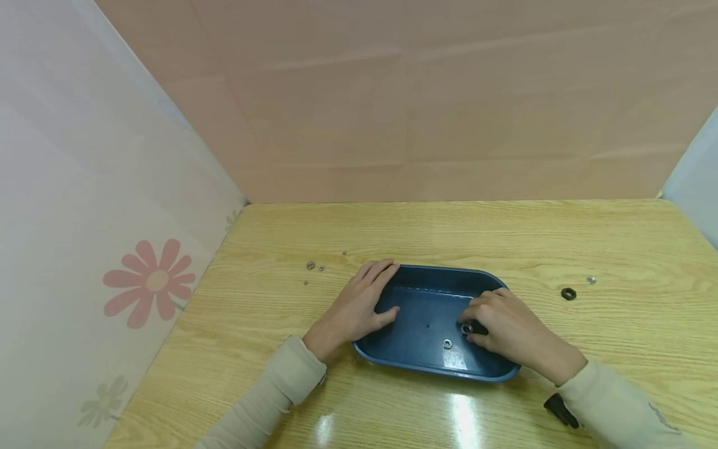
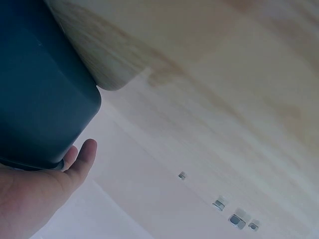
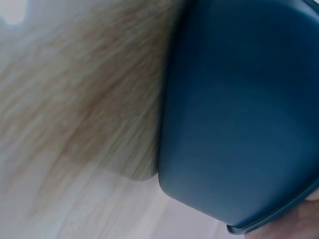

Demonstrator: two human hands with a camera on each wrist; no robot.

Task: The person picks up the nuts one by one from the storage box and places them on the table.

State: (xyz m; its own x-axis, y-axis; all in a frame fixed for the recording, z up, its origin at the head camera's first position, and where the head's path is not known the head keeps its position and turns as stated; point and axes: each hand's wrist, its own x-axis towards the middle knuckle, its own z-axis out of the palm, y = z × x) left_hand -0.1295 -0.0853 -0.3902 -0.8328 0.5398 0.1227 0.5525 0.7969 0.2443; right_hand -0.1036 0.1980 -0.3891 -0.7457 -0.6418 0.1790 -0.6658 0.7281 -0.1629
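Observation:
A dark blue oblong tray [image 1: 415, 312] stands on the table between both hands. My left hand [image 1: 361, 305] rests over its left end, thumb inside and straight fingers along the far-left rim; the left wrist view shows those fingers [image 2: 85, 159] beyond the rim. Over the right end, my right hand [image 1: 499, 324] pinches a metal nut [image 1: 467, 328] between thumb and fingertips, low inside the tray. A smaller shiny nut [image 1: 447, 344] lies on the tray floor just left of it. In the right wrist view the tray's outer wall [image 3: 234, 114] hides most of that hand.
Several small metal nuts [image 1: 310, 265] lie left of the tray on the wood-grain table [image 1: 252, 349]. To the right are a black nut [image 1: 569, 294] and a silvery nut [image 1: 591, 280]. A pinkish-tan covering [image 1: 426, 112] rises behind the table; a flower-patterned wall [image 1: 67, 206] stands at left.

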